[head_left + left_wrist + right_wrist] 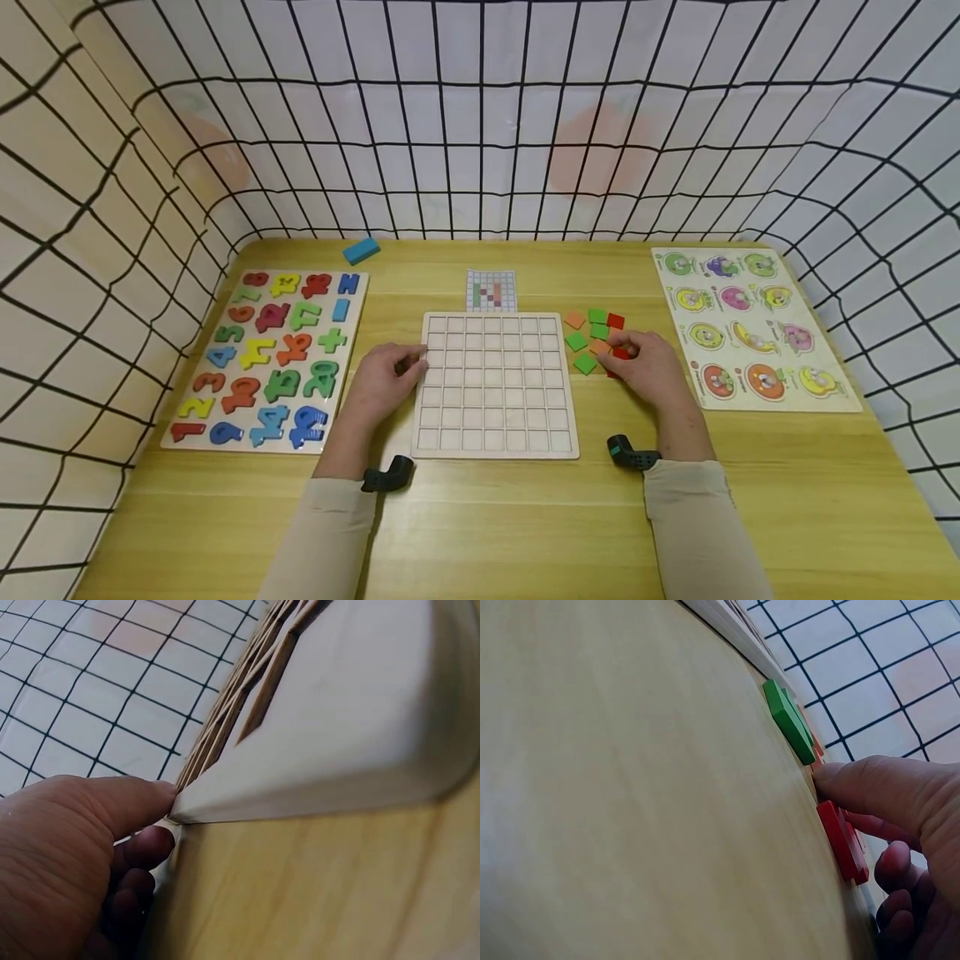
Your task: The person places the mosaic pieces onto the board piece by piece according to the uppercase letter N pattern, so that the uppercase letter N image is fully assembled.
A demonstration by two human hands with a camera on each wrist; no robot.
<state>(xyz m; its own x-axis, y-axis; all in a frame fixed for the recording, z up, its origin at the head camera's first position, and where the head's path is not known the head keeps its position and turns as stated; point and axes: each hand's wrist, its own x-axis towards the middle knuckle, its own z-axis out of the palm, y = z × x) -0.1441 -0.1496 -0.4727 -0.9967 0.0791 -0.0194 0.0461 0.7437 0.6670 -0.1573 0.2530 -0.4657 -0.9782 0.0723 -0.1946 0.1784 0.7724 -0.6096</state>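
A pale wooden grid board [495, 387] lies flat on the table between the hands. At its left edge is my left hand [384, 379], fingers loosely bent. In the left wrist view its thumb [146, 801] rests on the board's edge, with the other fingers lower down. My right hand [651, 367] is over a loose group of small square tiles, thumb and index finger apart. Beside the fingertips are an orange tile [598, 347] and a red tile [621, 353]. In the right wrist view the thumb tip is down between a green tile [788, 721] and a red one [841, 841].
Behind the grid board lies a small pattern card [491, 290]. A number puzzle [258, 367] lies at left, with a blue block [362, 251] beyond it. At right is a fruit picture board [757, 333]. Black netting [480, 150] surrounds the table's back and sides.
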